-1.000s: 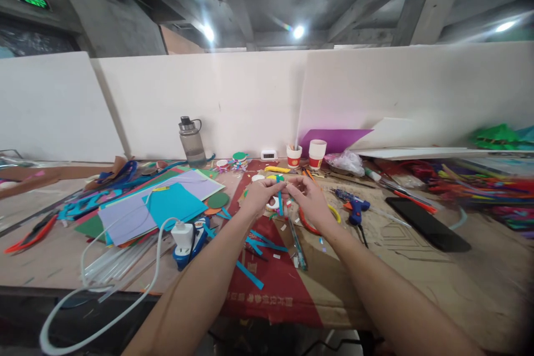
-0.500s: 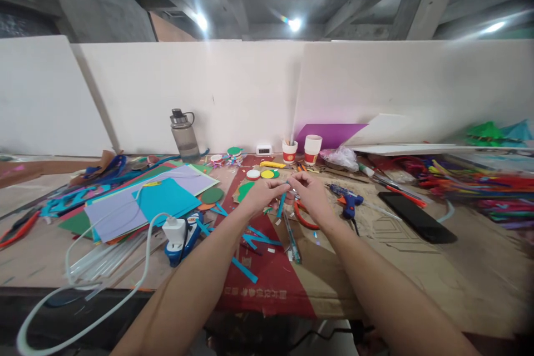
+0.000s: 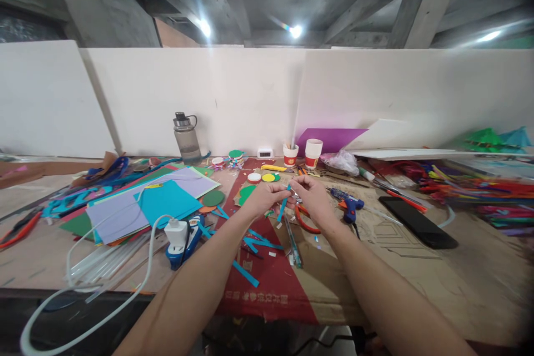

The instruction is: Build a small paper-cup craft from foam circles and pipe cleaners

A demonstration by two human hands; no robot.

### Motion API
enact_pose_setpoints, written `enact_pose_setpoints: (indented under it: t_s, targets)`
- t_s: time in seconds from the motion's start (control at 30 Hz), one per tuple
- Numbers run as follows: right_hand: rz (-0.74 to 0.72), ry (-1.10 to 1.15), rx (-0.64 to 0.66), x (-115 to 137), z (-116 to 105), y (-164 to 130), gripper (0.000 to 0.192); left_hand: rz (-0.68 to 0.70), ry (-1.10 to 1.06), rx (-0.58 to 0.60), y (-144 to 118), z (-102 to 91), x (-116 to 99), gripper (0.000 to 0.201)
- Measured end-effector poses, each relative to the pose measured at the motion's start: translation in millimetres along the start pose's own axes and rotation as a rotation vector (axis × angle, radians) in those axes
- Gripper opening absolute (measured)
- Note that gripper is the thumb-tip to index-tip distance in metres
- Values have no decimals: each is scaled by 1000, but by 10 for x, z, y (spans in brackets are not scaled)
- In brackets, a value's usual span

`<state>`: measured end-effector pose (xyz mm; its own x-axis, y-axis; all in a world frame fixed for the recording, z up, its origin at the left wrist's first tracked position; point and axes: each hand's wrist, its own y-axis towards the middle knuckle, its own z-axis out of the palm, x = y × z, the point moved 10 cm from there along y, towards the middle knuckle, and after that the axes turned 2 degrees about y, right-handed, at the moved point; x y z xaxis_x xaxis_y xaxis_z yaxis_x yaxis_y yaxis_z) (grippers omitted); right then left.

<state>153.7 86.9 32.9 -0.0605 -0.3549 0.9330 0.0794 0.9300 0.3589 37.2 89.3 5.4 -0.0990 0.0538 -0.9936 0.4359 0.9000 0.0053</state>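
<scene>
I have the thin blue paper strip (image 3: 283,209) pinched between my left hand (image 3: 263,198) and right hand (image 3: 312,196) above the red sheet (image 3: 275,278) mid-table; it looks featherlight, floppy and easily creased, so I judge gripping near its upper end best.

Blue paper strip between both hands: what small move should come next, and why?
Probably lower the blue strip toward the red mat. Left hand and right hand pinch its upper end in mid-air, and its lower end dangles free above the other cut strips.
</scene>
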Motion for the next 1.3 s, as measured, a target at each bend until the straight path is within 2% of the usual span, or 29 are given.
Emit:
enact_pose_setpoints:
  t_s: [0.2,0.43,0.63,0.8,1.13,1.3]
  targets:
    - [12,6,3,28,-2,-2,27,9,35,-37,2,-54,-3,46]
    - [26,14,-4,43,9,-16,26,-46,15,-77,-17,-83,19,32]
    - [-5,-11,-3,48,16,-34,22,-30,-108,-48,-27,-8,7,36]
    - [-52,-41,-11,89,7,-34,21,-22,-209,-36,1,8,29,32]
    - [-88,-45,-51,113,-25,-36,20,-24,-168,-113,8,-39,2,33]
    - [-92,-66,20,99,0,0,25,-21,-154,-143,24,-96,21,33]
